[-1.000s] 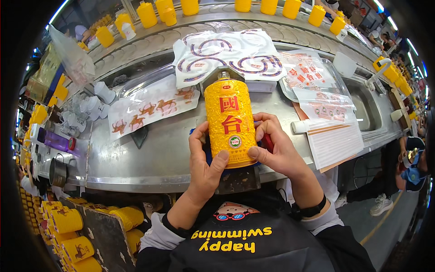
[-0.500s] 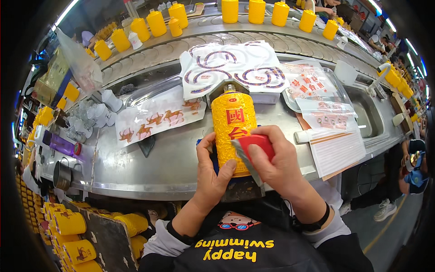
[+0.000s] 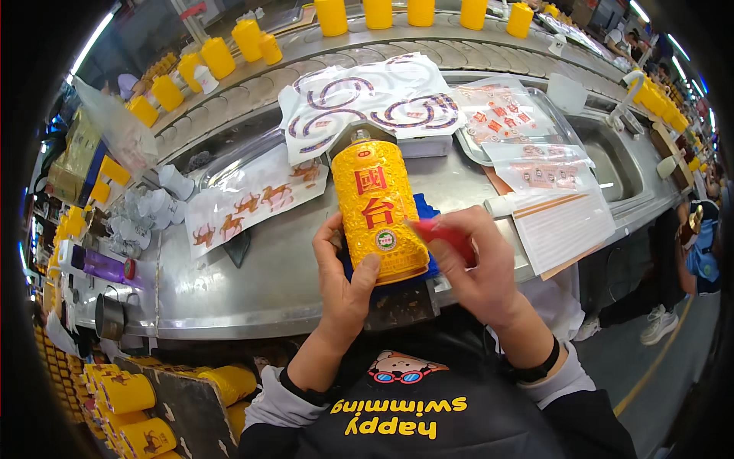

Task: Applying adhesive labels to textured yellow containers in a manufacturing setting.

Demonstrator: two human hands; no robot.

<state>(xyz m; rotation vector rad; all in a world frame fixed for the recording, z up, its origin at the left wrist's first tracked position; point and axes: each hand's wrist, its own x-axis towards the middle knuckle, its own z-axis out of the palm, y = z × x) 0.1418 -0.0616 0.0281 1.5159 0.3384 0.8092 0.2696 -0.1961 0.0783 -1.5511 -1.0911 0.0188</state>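
A yellow embossed bottle point(image 3: 376, 200) lies tilted in front of me, neck away, with large red characters and a small round green-and-white emblem on its face. My left hand point(image 3: 344, 284) is closed on its lower left side, the thumb pressed on the front near the base. Pinched in my right hand point(image 3: 489, 271) is a red scraper point(image 3: 453, 239); its tip is at the bottle's right side beside the emblem. Whether the tip touches is hard to tell. Blue cloth point(image 3: 428, 208) shows beneath the bottle.
Decal sheets with purple arcs point(image 3: 367, 99), brown horses point(image 3: 256, 200) and red characters point(image 3: 501, 115) lie around the metal table point(image 3: 229, 294). A sink point(image 3: 608, 157) is at right. White cups point(image 3: 157, 206) stand left; yellow bottles point(image 3: 378, 11) line the conveyor behind.
The scraper has moved off the bottle's lower front to its right side, uncovering the emblem. The bottle has turned slightly, and the whole view has shifted.
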